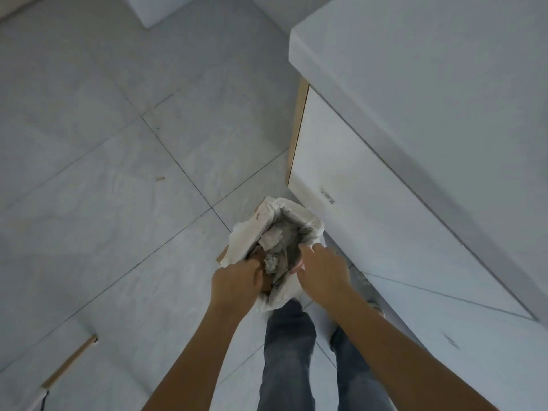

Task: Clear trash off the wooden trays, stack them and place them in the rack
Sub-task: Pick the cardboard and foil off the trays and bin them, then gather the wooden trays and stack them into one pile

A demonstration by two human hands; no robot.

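A bin lined with a white bag (pixel 311 223) stands on the floor by the cabinet, with crumpled paper trash (pixel 275 235) inside. My left hand (pixel 237 284) grips a brown wooden tray (pixel 223 256), tilted against the bag's left side. Most of the tray is hidden under a white sheet (pixel 249 232); only a corner and a piece by my fingers show. My right hand (pixel 321 269) pinches the bag's near right rim.
A white counter (pixel 430 84) with a cabinet front (pixel 341 161) rises right beside the bin. Grey tiled floor (pixel 118 173) spreads to the left, with a small scrap (pixel 160 179) on it. A wooden bar (pixel 69 361) lies at lower left. My legs stand just behind the bin.
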